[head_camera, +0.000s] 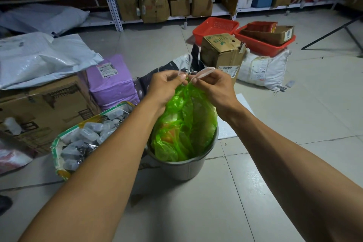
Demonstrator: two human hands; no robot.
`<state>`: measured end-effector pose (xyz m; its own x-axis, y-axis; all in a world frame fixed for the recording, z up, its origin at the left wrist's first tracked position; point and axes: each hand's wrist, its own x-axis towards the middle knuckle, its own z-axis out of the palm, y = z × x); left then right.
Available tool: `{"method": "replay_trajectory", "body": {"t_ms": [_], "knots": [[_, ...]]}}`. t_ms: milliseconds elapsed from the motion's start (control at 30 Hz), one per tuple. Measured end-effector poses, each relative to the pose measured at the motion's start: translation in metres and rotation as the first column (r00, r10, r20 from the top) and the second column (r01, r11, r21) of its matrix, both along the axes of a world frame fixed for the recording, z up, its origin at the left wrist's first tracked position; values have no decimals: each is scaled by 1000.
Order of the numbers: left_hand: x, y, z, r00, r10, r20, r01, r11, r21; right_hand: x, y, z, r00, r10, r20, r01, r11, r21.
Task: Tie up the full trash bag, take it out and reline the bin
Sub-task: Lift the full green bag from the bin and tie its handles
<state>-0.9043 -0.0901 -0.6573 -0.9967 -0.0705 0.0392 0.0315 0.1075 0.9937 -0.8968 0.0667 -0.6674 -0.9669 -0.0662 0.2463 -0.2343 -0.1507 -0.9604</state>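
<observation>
A translucent green bag (184, 122) (crumpled, bulging with rubbish) sits in a grey bin (186, 167) on the tiled floor (275, 124). Above its gathered neck, the left hand (167, 86) and right hand (214, 86) each pinch a white drawstring (204, 71).

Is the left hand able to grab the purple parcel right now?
Probably not yet. The left hand is pinching the green bag's tie; nothing blocks the purple parcel.
</observation>
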Motion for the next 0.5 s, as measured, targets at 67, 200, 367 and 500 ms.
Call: {"method": "replay_trajectory", "body": {"t_ms": [67, 200, 367, 500], "knots": [[0, 4, 3, 1000, 4, -11, -6, 992, -125, 0, 1, 0, 1000, 19, -16, -18, 999, 39], [0, 11, 8, 999, 23, -26, -32, 902, -430, 1, 5, 1, 996, -48, -79, 62, 983, 174], [0, 11, 15, 980, -181, 78, 187, 728, -660, -2, 7, 1, 980, -114, -164, 160, 940, 302], [0, 10, 17, 949, -265, 173, 313, 700, -642, -5, 6, 1, 966, -165, -200, 224, 919, 325]]}}
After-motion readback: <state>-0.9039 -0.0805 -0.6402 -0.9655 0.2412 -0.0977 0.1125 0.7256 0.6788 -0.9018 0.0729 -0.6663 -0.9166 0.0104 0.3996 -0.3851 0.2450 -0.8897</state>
